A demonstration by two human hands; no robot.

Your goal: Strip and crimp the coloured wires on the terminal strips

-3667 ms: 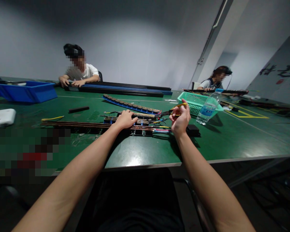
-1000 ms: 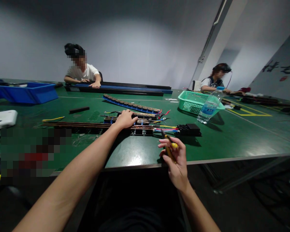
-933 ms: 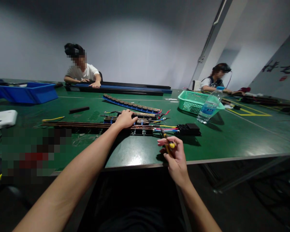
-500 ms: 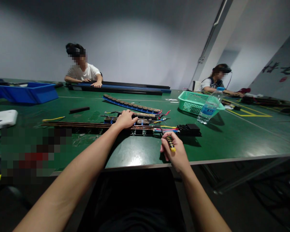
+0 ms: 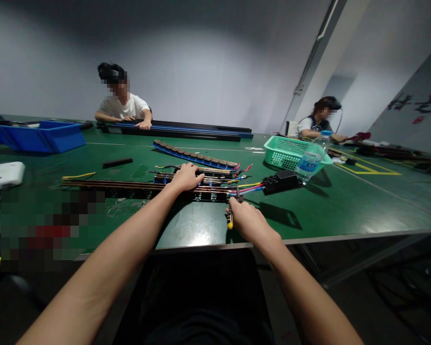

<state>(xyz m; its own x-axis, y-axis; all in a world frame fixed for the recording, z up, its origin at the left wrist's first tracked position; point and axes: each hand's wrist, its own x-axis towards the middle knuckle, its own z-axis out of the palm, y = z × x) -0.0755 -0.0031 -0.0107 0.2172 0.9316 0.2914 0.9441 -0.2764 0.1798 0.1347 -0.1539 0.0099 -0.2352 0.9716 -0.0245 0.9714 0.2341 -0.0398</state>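
My left hand [image 5: 187,177] rests over a long black rail with copper strips [image 5: 136,186], its fingers bent across the rail and the shorter blue-and-copper pieces [image 5: 219,180] behind it. In my right hand [image 5: 249,218] is a pair of pliers [image 5: 230,219] with yellow-and-black handles. Their dark head is at the coloured wires [image 5: 249,188] by the rail's right end; whether the jaws grip a wire I cannot tell. These wires lead to a black connector block [image 5: 282,181], tilted up beside the bottle.
A curved blue-and-copper rail [image 5: 194,154] lies behind. A green basket [image 5: 278,152] and a water bottle [image 5: 312,160] stand at the right, a blue bin [image 5: 39,138] at the left. Across the table, a person [image 5: 124,105] handles long dark rails [image 5: 187,132]; another person sits far right.
My right hand has shifted left and turned, bringing the pliers nearer the rail's end. The black connector block has swung up and away toward the bottle. My left hand has stayed in place.
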